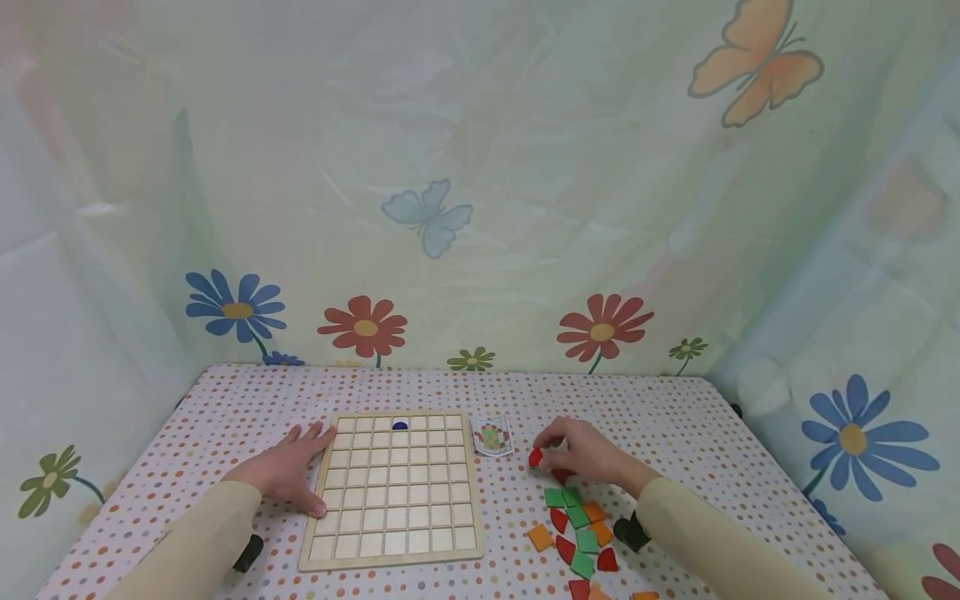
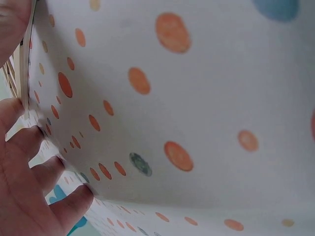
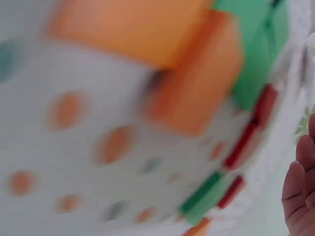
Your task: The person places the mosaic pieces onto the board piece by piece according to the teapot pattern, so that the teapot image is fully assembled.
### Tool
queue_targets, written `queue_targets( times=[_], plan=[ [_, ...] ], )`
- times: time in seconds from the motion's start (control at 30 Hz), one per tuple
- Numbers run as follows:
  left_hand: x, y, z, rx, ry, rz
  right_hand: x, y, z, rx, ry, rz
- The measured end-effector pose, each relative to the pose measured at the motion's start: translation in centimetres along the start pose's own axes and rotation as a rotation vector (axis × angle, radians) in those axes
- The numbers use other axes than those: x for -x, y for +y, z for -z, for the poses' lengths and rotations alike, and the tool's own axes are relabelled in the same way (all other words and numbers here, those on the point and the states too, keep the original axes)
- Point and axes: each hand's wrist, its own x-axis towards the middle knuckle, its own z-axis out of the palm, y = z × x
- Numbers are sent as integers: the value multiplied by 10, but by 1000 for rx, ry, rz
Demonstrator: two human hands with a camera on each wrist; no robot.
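Observation:
A light wooden grid board (image 1: 397,492) lies on the table, with one dark blue piece (image 1: 400,426) in its far row. My left hand (image 1: 288,469) rests at the board's left edge, fingers spread, thumb on the near part of the frame. In the left wrist view the fingers (image 2: 42,174) reach down to the dotted cloth. Over to the right, my right hand (image 1: 585,450) pinches a red curved-edge piece (image 1: 536,457) between thumb and fingers. Another red piece (image 1: 561,475) lies partly hidden below that hand.
Beside the board's far right corner lies a small pattern card (image 1: 491,437). Green (image 1: 587,541), red (image 1: 565,548) and orange pieces (image 1: 540,537) are scattered right of the board. A floral curtain (image 1: 487,167) stands behind the dotted tablecloth (image 1: 240,400).

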Motion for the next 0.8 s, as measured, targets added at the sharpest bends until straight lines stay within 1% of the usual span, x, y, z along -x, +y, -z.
queue_targets(
  times=[0.2,0.3,0.47,0.6,0.8],
  plan=[
    [1,-2,1,-6,3,6,-20,-29,-2,-3,-4,69],
    [0,-2,1,-11,3,18,-33,-45,-6,-4,-16,125],
    [0,0,1,-8,3,20,-56,-70,-18,-11,-40,218],
    [0,1,0,3,-1,23,-73,-90,-28,-23,-59,247],
    [0,3,0,8,-5,39,-91,-116,-42,-60,-99,235]
  ],
)
